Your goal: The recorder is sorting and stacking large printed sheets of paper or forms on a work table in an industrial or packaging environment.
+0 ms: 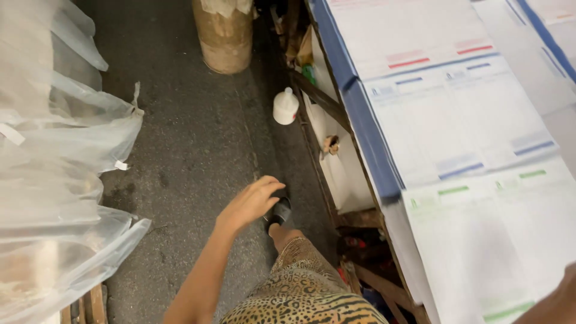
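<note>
The left hand (251, 203) hangs loose in mid-air over the dark floor (192, 138), fingers gently curled and a little apart, holding nothing and touching nothing. Just past it, lower down, a foot in a black sandal (278, 212) is planted on the floor, and a leopard-print garment (306, 294) covers the leg. Of the right hand (555, 303) only a dark sliver shows at the bottom right corner, over the printed sheets; whether it is spread, closed or gripping anything I cannot tell.

The large printed sheets (462, 126) lie flat on the surface at the right, overlapping one another in a long run. They are pale forms with ruled tables, some with blue bars, some with red, and the nearest ones with green (the print is blurred). A blue edge (366, 132) runs along the near side of the surface.

As a judgement: nothing is in hand at this instant, and the sheets appear laid out and in order, so whatever handling they need is either paused or yet to start.

Elsewhere, a small white plastic jug (285, 106) stands on the floor by the wooden frame under the surface, a brown paper-wrapped roll (225, 36) stands further off, and clear plastic bags (60, 174) bulk at the left.
</note>
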